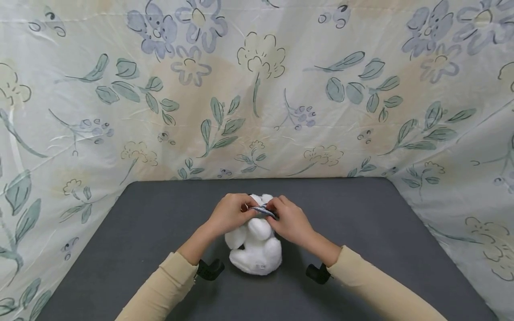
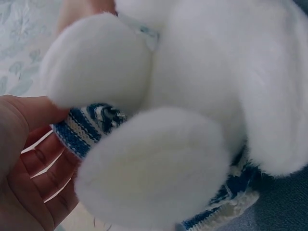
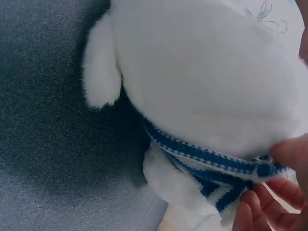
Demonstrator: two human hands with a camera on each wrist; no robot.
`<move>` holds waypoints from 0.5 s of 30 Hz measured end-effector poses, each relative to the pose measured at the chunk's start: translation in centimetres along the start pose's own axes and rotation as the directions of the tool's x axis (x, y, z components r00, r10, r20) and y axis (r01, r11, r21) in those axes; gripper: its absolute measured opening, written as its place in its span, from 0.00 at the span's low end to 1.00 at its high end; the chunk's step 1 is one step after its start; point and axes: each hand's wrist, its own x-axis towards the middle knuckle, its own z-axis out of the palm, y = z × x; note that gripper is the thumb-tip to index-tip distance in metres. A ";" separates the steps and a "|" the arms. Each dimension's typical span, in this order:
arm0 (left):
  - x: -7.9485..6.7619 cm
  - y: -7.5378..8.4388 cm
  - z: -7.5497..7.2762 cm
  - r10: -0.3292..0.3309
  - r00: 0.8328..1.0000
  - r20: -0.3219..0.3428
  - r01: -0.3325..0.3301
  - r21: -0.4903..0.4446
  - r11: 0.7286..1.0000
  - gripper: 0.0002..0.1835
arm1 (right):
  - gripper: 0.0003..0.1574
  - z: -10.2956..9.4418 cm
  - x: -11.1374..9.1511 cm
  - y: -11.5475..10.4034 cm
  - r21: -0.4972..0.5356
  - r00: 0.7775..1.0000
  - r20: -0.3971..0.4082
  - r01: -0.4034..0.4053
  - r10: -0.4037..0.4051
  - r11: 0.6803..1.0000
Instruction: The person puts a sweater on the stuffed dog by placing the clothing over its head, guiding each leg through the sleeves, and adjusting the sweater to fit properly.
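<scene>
A white plush toy (image 1: 255,256) lies on the dark grey table, its rounded, furry limbs towards the person. Around its far part runs a blue-and-white striped knitted garment (image 3: 207,161). My left hand (image 1: 230,215) pinches one edge of this knit between thumb and fingers, beside a rounded plush limb (image 2: 96,60) in the left wrist view. On the other side, my right hand (image 1: 292,221) grips the knit's edge, the thumb against the white fur. Between both hands the striped band stretches across the plush. Part of the toy's far end is hidden behind the hands.
The dark grey table (image 1: 160,249) reaches back to a floral curtain (image 1: 257,133), which also hangs along both sides. A black wrist device (image 1: 210,269) is on the left wrist and another black device (image 1: 318,273) on the right, both close over the table.
</scene>
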 end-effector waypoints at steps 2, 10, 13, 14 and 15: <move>0.0 0.0 0.1 -0.004 1.000 0.000 0.004 0.001 1.000 0.03 | 0.07 0.2 0.1 0.0 -0.018 1.000 -0.001 0.009 -0.009 1.000; -0.5 -0.5 0.1 -0.009 1.000 0.016 0.010 -0.056 0.998 0.04 | 0.03 0.0 0.3 0.0 0.033 1.000 0.014 -0.024 0.024 0.999; -1.0 -0.8 -0.3 -0.022 1.000 0.015 0.023 -0.106 0.994 0.05 | 0.04 -0.4 0.5 0.0 0.079 0.998 0.030 -0.050 0.047 0.996; -1.1 -1.0 -0.4 -0.023 1.000 0.015 0.024 -0.123 0.992 0.05 | 0.05 -0.5 0.5 0.0 0.095 0.998 0.041 -0.058 0.054 0.994; -1.3 -1.1 -0.6 -0.018 1.000 0.016 0.020 -0.144 0.989 0.06 | 0.05 -0.6 0.6 0.1 0.112 0.997 0.054 -0.069 0.063 0.991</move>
